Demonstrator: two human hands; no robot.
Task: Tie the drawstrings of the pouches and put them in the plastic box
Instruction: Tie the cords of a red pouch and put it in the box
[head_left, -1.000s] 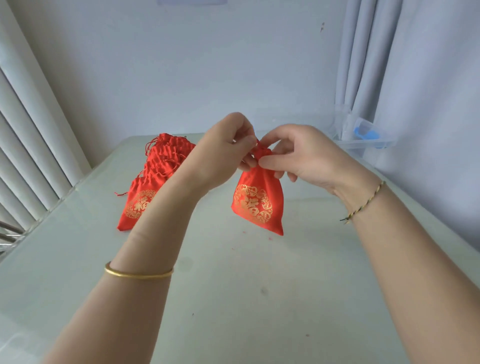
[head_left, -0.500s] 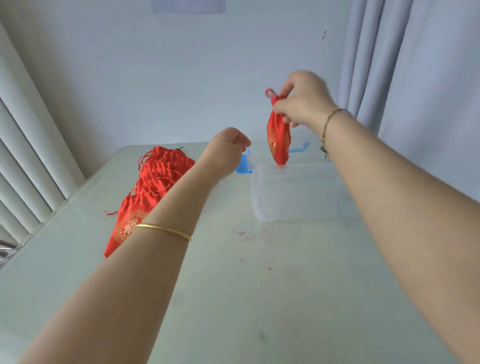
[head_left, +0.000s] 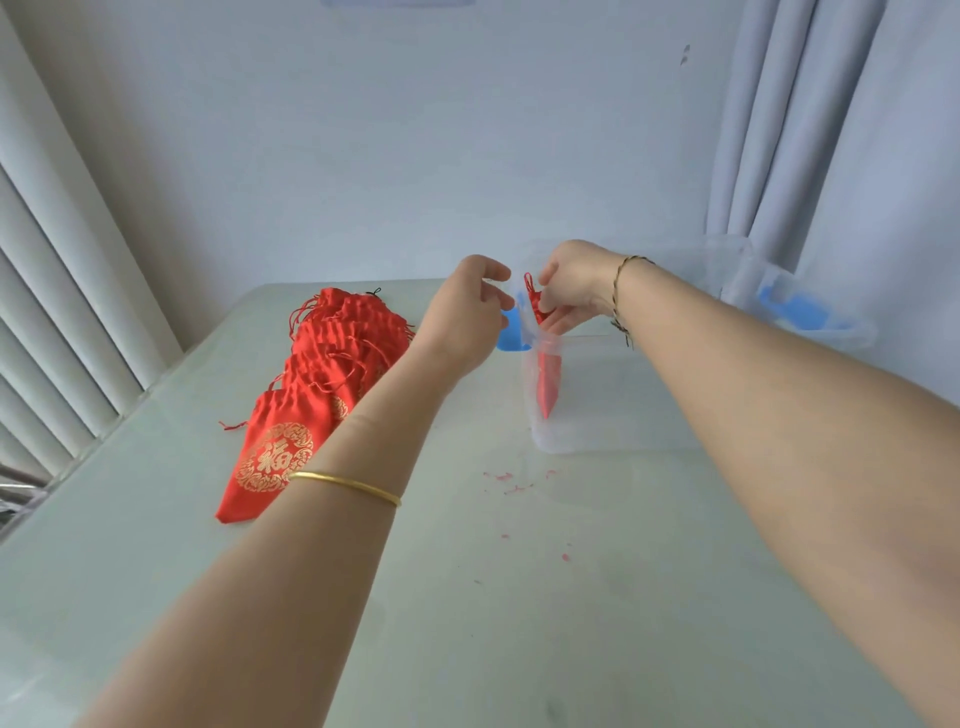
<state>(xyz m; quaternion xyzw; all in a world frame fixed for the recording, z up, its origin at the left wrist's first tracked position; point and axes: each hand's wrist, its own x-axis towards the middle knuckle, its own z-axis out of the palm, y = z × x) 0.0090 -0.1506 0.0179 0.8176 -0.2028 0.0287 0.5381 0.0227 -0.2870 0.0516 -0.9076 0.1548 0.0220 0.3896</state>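
My right hand (head_left: 571, 288) pinches the tied neck of a red pouch (head_left: 548, 376) with gold print. The pouch hangs down inside the clear plastic box (head_left: 613, 431), against its left wall. My left hand (head_left: 470, 317) hovers just left of the box with its fingers loosely curled; whether it touches the box's rim or blue latch (head_left: 509, 332) I cannot tell. A row of several more red pouches (head_left: 322, 374) with loose drawstrings lies overlapped on the table to the left.
The pale green table (head_left: 467, 597) carries small red thread scraps (head_left: 511, 483) in front of the box. The box's clear lid with a blue latch (head_left: 800, 317) rests at the back right by grey curtains (head_left: 831, 130). White blinds (head_left: 52, 312) line the left edge.
After both hands finished at the pouch's neck, the right hand carried the pouch up over the box and lowered it inside. The left hand let go and moved beside the box.
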